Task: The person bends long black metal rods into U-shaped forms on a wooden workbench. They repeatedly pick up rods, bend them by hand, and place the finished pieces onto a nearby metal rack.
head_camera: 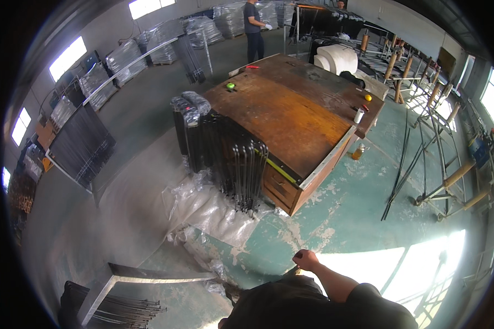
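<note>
My right hand (306, 260) is in front of my body at the bottom of the head view, its fingers curled. A small dark thing shows just under the fingers; whether the hand holds it is not clear. My left hand is out of view. Before me stands a large wooden worktable (280, 123) with drawers (280, 187) at its near corner. Along its left side hang many thin black rods with hooked tops (247, 172). Beside them are black bundles wrapped in clear plastic (189, 111).
Plastic sheeting (218, 209) lies on the floor left of the table. A metal frame (160, 276) stands at lower left, near more black rods (111, 306). Wheeled racks (440, 164) and loose rods (399, 181) are at right. Another person (254, 31) stands behind the table.
</note>
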A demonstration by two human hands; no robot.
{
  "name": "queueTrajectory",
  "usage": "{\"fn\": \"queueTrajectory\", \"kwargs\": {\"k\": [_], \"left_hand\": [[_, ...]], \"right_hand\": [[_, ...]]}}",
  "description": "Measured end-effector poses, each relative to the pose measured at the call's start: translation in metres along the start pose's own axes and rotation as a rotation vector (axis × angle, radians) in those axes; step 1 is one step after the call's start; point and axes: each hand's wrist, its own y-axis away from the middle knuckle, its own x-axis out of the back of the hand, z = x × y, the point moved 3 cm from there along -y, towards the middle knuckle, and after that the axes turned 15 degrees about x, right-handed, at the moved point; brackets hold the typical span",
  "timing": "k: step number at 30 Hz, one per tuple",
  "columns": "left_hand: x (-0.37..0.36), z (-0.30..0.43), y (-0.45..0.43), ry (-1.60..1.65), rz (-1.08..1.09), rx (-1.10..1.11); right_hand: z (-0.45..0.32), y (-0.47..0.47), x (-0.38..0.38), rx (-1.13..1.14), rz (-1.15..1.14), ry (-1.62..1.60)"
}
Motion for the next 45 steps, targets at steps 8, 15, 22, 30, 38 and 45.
{"fn": "queueTrajectory", "kwargs": {"k": [8, 15, 22, 30, 38, 45], "left_hand": [[-0.047, 0.176, -0.01, -0.16, -0.024, -0.064], [-0.171, 0.401, -0.029, -0.138, -0.332, -0.214], [-0.387, 0.655, 0.014, -0.69, -0.151, -0.517], [-0.589, 0.921, 0.145, -0.818, -0.255, -0.915], [-0.74, 1.079, 0.192, -0.959, -0.298, -0.929], [-0.844, 1.142, 0.266, -1.149, -0.165, -0.81]], "right_hand": [[0.059, 0.003, 0.159, -0.109, 0.085, -0.025], [0.165, 0.03, 0.276, -0.161, 0.38, -0.3], [0.347, 0.147, 0.361, -0.692, 0.908, -0.588], [0.396, 0.256, 0.346, -1.167, 1.239, -0.694], [0.457, 0.103, 0.44, -1.137, 1.12, -1.116], [0.612, 0.036, 0.686, -0.955, 1.112, -1.129]]}}
